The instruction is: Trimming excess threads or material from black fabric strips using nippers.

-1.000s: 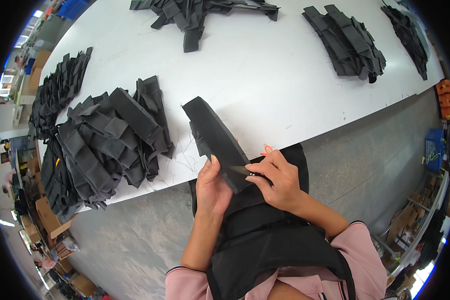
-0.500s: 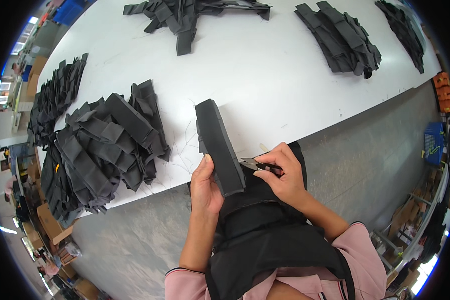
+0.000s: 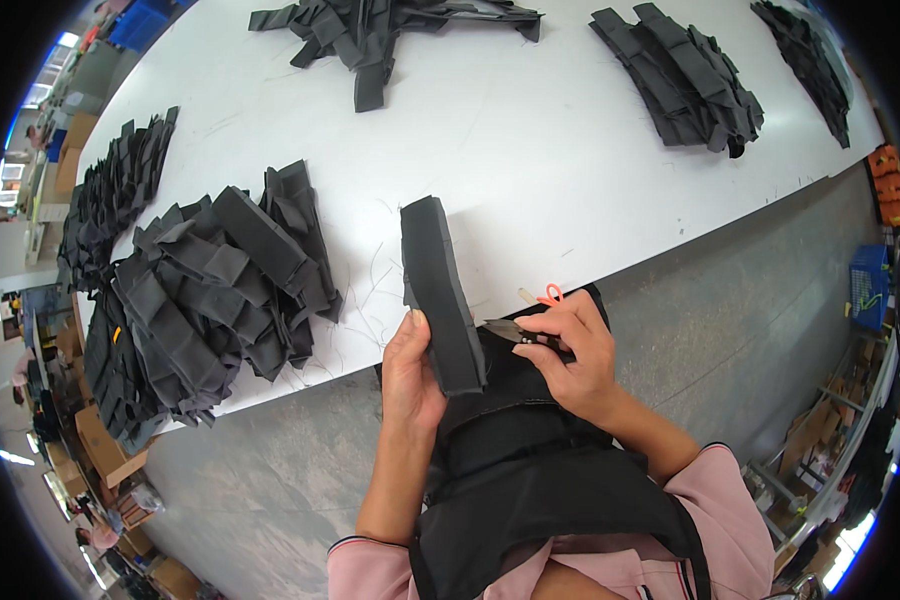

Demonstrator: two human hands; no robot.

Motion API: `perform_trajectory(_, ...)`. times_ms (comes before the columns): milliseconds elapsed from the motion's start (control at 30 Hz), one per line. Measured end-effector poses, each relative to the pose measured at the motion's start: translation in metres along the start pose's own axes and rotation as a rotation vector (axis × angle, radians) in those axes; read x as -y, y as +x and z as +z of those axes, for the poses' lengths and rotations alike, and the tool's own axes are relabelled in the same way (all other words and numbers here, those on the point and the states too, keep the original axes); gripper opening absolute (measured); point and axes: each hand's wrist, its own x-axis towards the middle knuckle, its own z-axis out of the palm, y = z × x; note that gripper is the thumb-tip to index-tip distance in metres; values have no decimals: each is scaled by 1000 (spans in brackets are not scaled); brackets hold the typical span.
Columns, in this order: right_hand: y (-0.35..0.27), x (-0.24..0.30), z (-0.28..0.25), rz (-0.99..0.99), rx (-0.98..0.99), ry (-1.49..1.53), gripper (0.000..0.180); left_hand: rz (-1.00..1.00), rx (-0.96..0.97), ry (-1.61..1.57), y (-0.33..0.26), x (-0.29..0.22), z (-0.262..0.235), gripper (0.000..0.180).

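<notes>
My left hand (image 3: 413, 368) grips the lower left side of a long, flat black fabric strip (image 3: 438, 295), with the thumb on its edge. The strip stands tilted over the table's near edge, its far end over the white top. In my right hand (image 3: 573, 350) are small black thread snips (image 3: 510, 331), fingers closed around them. Their metal tip points left, close by the strip's right edge; whether it touches cannot be made out. A loop of orange-red cord (image 3: 551, 295) shows behind the right fingers.
A large heap of black fabric strips (image 3: 220, 290) lies to the left on the white table (image 3: 510, 150). More piles sit at the far side (image 3: 365, 45) and far right (image 3: 675, 80). Loose threads are scattered near the strip. A blue crate (image 3: 870, 285) stands on the right.
The strip has turned slightly, its far end shifting right and its face rolling. My right hand has rotated a little, and the orange-red loop has come into view.
</notes>
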Motion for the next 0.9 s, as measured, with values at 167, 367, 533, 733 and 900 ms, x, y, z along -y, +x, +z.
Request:
perform_trajectory(167,5,3,12,298,112,548,22,-62,34,-169,2,6,7,30)
perform_trajectory(367,4,-2,23,561,169,660,20,-158,214,-501,4,15,-7,24)
perform_trajectory(533,-5,3,30,97,232,282,25,-240,272,-601,8,22,-2,28)
perform_trajectory(733,-3,4,38,-42,191,314,29,-281,227,-553,7,25,-4,39)
perform_trajectory(900,0,7,41,-106,187,279,30,-281,450,-790,7,27,-1,30)
